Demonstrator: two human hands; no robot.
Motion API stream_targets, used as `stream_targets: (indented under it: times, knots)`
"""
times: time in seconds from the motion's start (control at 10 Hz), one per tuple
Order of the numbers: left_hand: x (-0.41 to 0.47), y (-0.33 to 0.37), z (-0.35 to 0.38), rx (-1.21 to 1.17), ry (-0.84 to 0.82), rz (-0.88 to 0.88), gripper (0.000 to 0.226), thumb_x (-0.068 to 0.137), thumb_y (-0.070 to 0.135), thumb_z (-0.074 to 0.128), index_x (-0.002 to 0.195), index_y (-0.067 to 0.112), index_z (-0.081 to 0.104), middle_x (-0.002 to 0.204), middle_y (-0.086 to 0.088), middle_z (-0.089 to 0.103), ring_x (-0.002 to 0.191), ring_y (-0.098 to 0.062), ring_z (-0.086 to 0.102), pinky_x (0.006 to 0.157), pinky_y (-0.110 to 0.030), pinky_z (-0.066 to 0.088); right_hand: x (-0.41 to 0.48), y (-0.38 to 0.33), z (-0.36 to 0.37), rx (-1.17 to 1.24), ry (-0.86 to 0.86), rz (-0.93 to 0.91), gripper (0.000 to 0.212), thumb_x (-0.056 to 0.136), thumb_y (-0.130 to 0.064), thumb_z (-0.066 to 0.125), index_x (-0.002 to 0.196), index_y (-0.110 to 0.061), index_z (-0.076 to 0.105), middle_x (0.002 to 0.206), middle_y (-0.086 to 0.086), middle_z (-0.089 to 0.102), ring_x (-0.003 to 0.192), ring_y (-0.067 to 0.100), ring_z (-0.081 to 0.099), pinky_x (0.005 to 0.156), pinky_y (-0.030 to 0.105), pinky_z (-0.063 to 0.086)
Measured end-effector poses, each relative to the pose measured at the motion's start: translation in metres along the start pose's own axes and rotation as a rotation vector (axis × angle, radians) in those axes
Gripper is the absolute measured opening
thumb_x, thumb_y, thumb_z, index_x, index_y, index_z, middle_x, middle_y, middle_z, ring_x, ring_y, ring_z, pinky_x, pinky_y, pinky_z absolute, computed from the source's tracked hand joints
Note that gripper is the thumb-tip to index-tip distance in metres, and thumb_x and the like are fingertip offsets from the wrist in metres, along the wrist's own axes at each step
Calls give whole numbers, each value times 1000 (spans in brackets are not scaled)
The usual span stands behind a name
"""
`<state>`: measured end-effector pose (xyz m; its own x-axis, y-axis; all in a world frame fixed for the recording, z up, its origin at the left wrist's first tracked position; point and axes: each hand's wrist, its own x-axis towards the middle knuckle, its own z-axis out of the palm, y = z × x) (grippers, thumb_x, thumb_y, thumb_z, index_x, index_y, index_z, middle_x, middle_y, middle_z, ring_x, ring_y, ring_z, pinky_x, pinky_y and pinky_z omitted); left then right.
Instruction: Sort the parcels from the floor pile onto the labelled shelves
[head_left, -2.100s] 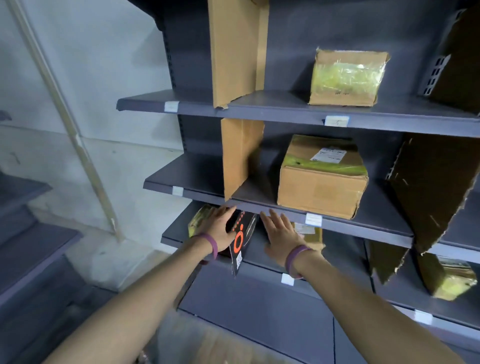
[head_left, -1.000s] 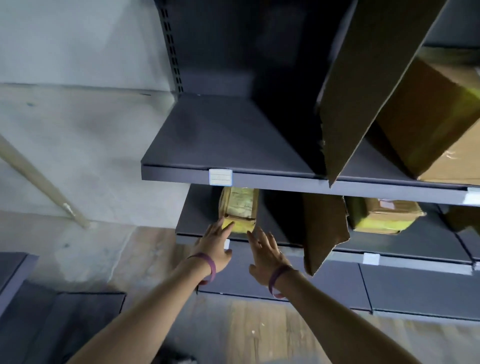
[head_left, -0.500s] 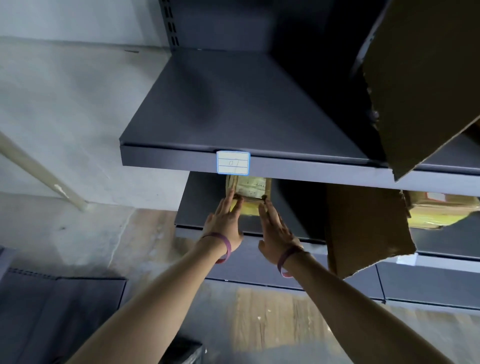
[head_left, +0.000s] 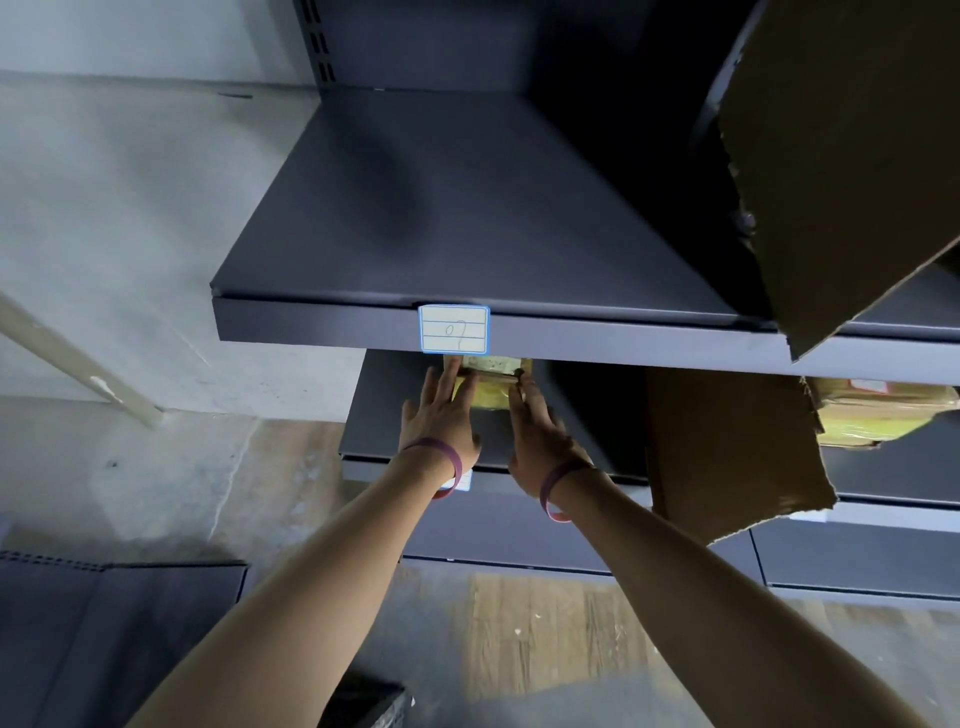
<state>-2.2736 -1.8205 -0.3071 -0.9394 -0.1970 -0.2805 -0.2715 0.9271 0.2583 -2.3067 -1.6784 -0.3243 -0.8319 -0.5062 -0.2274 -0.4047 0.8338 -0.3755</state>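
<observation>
Both hands meet at the centre of the head view, flat and straight-fingered, one on each side of a small parcel (head_left: 491, 387) wrapped in yellow tape. The left hand (head_left: 439, 415) presses its left side and the right hand (head_left: 535, 431) its right side; neither curls round it. The parcel sits on the lower shelf (head_left: 374, 415), just under the front edge of the upper shelf (head_left: 467, 208), right below that shelf's label (head_left: 453, 329). Its back half is hidden by the upper shelf.

Several things could go wrong from here. With only flat palms squeezing it, the parcel could twist or slip if one hand pushes harder than the other. The fingertips are close under the upper shelf's edge, so a lift could knock them against the metal. The torn cardboard divider (head_left: 727, 441), at the right of the frame, stands near the right forearm, and a sideways swing might push it towards the second parcel (head_left: 878, 415) beyond it. The lower shelf's own label (head_left: 462, 480) is mostly covered by the left wrist, so whether this is the correct slot cannot be read.
</observation>
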Motion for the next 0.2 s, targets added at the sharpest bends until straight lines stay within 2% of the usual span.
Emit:
stream_targets:
  times: [0.1, 0.2]
  knots:
    - [-11, 6, -9, -21, 27, -10, 79, 91, 27, 56, 151, 30, 5, 158, 7, -20, 147, -24, -12, 115, -52, 16, -6, -5, -11, 4, -21, 44, 88, 87, -6, 55, 154, -17, 0, 161, -2, -8, 140, 35, 21, 106, 47, 41]
    - [-33, 9, -13, -54, 10, -21, 80, 92, 30, 54, 151, 31, 1, 158, 7, -18, 147, -23, -11, 116, -51, 15, -25, -11, -19, 48, -29, 56, 85, 87, -9, 60, 153, -18, 7, 159, 1, 2, 141, 36, 19, 107, 49, 40]
